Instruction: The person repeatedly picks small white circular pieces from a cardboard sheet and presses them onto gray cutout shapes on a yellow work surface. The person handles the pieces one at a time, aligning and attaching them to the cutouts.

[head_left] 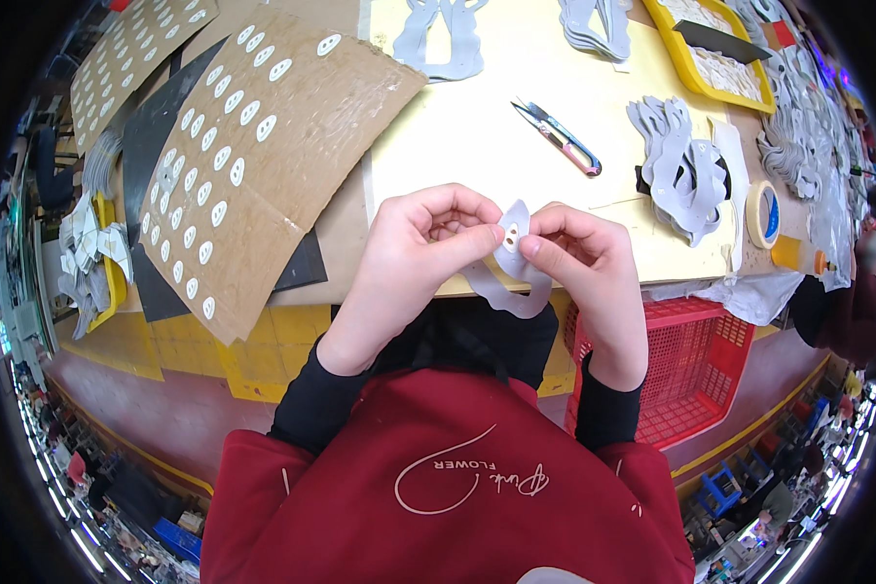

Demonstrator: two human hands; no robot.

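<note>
One in-hand grey piece [516,300], two oval-dotted boards [321,107], one snipper [561,139]

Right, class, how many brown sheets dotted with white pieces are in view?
2: a large sheet left of the left hand, and another sheet at the upper left. Others may be hidden beneath.

The held grey piece [516,300] looks smooth and matt, the red crate [725,362] plastic.

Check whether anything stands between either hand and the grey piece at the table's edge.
Nothing visible does: the left hand and right hand both pinch the grey piece, one on either side of its white oval patch. The snips lie beyond the hands, not between.
</note>
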